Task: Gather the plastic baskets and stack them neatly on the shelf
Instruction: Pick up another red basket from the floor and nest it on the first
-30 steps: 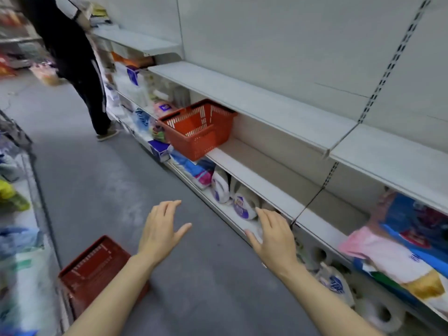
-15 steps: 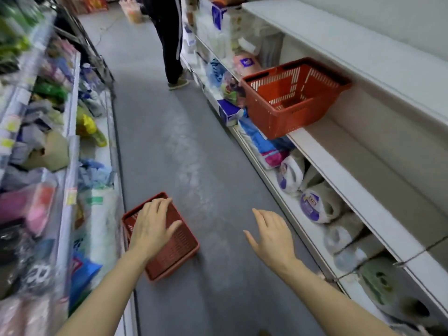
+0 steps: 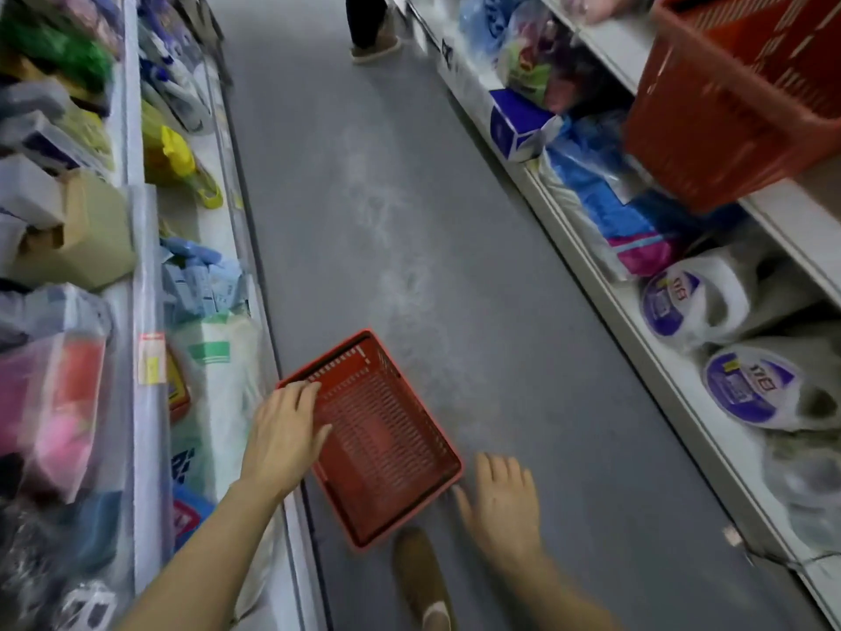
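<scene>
A grey floor (image 3: 364,184) runs up the aisle. A red plastic basket (image 3: 377,444) sits on it near the left shelving (image 3: 136,129), which is packed with bagged goods. On the right, an orange basket (image 3: 728,107) rests on the white shelf (image 3: 796,220); below, toilet-paper packs (image 3: 696,298) lie on the bottom shelf.
</scene>
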`<state>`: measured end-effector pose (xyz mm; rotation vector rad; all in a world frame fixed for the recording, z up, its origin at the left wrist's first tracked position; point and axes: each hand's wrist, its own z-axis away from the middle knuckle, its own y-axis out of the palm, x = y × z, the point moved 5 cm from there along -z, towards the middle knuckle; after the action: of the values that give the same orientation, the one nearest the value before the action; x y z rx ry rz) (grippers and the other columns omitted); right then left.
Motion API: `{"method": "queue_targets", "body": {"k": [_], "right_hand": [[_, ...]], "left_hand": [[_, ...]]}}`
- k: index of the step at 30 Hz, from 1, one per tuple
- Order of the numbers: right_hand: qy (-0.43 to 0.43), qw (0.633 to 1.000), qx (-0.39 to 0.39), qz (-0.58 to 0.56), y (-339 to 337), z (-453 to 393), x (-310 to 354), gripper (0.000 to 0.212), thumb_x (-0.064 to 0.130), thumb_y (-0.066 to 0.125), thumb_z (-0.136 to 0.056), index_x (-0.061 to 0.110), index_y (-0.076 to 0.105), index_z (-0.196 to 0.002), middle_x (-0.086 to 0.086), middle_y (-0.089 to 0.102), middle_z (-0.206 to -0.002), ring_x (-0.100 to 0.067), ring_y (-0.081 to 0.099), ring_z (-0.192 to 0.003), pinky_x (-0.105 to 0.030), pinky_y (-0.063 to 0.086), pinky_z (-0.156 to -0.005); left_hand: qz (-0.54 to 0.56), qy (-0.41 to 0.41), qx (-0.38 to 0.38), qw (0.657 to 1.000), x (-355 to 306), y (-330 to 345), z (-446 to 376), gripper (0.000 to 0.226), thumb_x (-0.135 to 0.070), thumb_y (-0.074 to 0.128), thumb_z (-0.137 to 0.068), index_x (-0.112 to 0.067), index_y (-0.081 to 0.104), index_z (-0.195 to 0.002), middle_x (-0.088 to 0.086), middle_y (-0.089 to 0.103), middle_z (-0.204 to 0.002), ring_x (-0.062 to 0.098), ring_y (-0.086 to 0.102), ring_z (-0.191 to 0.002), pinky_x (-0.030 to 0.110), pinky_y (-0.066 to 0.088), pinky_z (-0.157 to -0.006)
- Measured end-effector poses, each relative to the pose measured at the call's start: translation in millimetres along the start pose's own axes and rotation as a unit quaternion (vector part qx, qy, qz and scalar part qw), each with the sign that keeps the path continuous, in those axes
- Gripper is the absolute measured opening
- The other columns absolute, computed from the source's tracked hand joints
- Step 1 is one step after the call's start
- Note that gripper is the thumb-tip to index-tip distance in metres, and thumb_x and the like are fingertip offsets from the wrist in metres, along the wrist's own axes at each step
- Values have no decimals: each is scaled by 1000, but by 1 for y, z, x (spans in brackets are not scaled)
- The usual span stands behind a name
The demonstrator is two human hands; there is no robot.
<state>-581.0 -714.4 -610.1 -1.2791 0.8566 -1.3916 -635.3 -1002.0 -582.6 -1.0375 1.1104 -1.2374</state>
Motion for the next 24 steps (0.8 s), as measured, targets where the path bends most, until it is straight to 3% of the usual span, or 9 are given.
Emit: {"method": "queue_targets", "body": {"k": [4, 8, 12, 14, 16, 18, 22, 24], "right_hand": [[50, 998, 43, -15, 90, -18, 23, 54, 45, 46, -74, 4, 69, -100, -11, 66, -85, -31, 61, -74, -40, 52, -64], [99, 990, 96, -29, 179, -24, 29, 55, 38, 83, -60, 2, 68, -99, -12, 64, -82, -32, 61, -71, -42, 53, -62], [201, 966, 132, -90, 263, -11, 30, 50, 31, 88, -56, 2, 62, -87, -15, 59, -79, -35, 60, -69, -43, 53, -60], [316, 926, 116, -168, 297, -1, 26, 51, 25, 83, -69, -7, 56, -97, -25, 55, -94, -44, 59, -83, -48, 51, -71], [487, 823, 107, -272, 325, 9, 23, 59, 23, 76, -81, -16, 47, -114, -34, 46, -115, -50, 49, -105, -50, 44, -87], [562, 745, 100, -346, 355, 11, 29, 56, 20, 72, -84, -17, 46, -117, -36, 48, -120, -48, 46, -115, -48, 40, -92], [573, 712, 73, -399, 382, 0, 34, 38, 16, 62, -91, -12, 50, -114, -34, 60, -114, -47, 58, -108, -46, 45, -89], [577, 724, 61, -373, 374, -5, 13, 35, 17, 57, -95, -10, 48, -115, -35, 60, -113, -49, 57, -107, -44, 42, -86]], "left_hand": [[-2, -6, 19, 1000, 43, 69, -39, 66, -29, 86, -78, -4, 62, -134, 14, 65, -125, 38, 62, -107, 52, 52, -90], [-8, 8, 34, 999, 68, 142, -56, 65, -24, 86, -77, 0, 62, -132, 19, 64, -125, 43, 63, -105, 55, 54, -87], [-9, 4, 54, 998, 87, 210, -57, 64, -24, 83, -81, -1, 59, -135, 18, 63, -128, 41, 61, -108, 55, 53, -91], [-10, 2, 71, 997, 94, 237, -56, 62, -25, 82, -82, -2, 59, -135, 17, 63, -130, 40, 62, -110, 54, 52, -91], [-17, 5, 83, 996, 99, 256, -56, 61, -25, 83, -81, -3, 61, -133, 15, 64, -128, 38, 63, -106, 52, 53, -88], [-28, 11, 87, 996, 108, 273, -59, 61, -24, 86, -77, -2, 64, -129, 16, 66, -122, 39, 65, -99, 50, 55, -83], [-41, 14, 87, 995, 124, 289, -80, 59, -19, 88, -72, 0, 66, -124, 18, 67, -116, 42, 64, -93, 49, 55, -78], [-32, 2, 86, 996, 129, 294, -97, 58, -20, 84, -76, 0, 64, -127, 19, 65, -120, 42, 63, -99, 51, 52, -84]]}}
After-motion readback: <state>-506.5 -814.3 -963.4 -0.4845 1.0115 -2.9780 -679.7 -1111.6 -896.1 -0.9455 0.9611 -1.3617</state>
